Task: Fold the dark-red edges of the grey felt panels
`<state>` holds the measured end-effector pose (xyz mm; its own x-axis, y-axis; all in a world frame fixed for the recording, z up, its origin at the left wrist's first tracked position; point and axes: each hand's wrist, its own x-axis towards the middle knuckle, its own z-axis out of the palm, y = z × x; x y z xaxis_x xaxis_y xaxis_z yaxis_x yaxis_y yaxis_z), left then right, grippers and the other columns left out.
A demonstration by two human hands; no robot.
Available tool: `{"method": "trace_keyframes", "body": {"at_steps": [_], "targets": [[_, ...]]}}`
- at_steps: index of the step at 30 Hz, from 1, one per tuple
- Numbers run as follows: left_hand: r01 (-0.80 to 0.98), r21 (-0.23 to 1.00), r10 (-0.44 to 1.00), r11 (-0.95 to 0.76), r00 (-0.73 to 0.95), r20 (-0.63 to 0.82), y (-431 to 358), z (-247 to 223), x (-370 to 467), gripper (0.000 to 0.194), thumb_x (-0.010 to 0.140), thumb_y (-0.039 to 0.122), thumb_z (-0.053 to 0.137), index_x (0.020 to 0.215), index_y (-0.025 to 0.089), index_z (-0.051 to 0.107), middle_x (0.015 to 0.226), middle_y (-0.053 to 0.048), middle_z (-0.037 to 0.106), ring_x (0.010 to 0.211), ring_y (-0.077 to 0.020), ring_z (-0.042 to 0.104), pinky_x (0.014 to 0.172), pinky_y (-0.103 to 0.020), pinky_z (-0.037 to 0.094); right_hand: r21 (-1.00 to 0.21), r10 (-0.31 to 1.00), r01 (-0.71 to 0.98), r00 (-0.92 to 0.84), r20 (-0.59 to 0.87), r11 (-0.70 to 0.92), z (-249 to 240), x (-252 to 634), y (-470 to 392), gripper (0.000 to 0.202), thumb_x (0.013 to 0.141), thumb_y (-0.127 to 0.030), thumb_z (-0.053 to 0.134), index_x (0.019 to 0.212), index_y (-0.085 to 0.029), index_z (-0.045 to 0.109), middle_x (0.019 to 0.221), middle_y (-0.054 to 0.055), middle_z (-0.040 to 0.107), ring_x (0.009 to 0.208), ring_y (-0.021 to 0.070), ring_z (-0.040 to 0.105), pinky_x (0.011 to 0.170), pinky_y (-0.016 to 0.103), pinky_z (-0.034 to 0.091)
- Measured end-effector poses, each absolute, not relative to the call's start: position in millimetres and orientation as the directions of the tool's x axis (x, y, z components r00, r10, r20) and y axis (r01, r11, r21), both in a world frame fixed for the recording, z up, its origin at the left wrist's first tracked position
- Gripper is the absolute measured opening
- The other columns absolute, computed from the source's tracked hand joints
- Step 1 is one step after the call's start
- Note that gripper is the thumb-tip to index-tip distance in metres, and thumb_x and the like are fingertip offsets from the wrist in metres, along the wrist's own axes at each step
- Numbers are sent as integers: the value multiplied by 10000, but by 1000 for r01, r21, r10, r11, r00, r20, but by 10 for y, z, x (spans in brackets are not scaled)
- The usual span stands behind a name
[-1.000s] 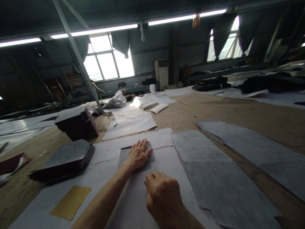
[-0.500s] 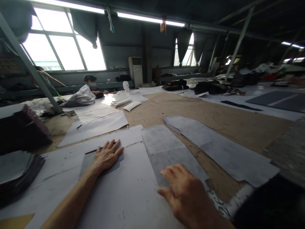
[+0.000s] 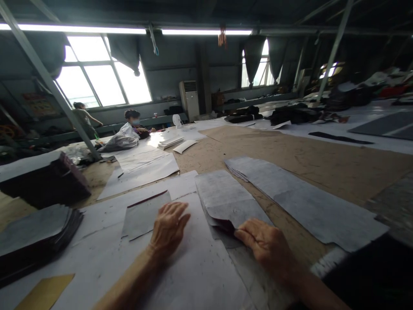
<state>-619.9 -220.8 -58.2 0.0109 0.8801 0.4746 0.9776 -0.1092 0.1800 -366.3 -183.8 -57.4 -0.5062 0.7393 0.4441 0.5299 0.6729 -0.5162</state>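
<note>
Right hand (image 3: 264, 241): pinching panel (image 3: 226, 189) at lifted near edge | Left hand (image 3: 170, 226): fingers extended, holding nothing, by patch (image 3: 142, 215) | Handling: panel judged light, limp; best gripped at edge

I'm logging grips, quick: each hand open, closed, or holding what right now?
Left hand: open, nothing held, by the small grey piece.
Right hand: closed, pinching the curled-up edge of a grey sheet.

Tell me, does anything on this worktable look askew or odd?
Just one thing: the grey panel at the right hand has its near edge curled up, baring a dark underside. That seems deliberate, as the fingers pinch it.
</note>
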Motion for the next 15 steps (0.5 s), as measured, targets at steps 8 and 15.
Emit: {"method": "trace_keyframes", "body": {"at_steps": [8,15], "targets": [[856,254,809,-451,271,521,-2182,-629,-5614,244,885,268,385,996,162,576,995,-85,619,946,-196,537,875,-354,400,-825,903,434,-384,194,362,-483,-3622,-1788,346,811,-414,382,540,-198,385,542,-25,419,529,114,406,505,223,335],[871,338,863,-356,169,475,-2129,-616,-5595,240,881,341,426,1021,208,569,1130,-65,575,1072,-209,490,985,-404,336,-832,918,420,-312,243,363,-580,-3598,-1734,372,799,-468,413,575,-192,523,534,-5,504,509,132,473,489,226,390]]}}
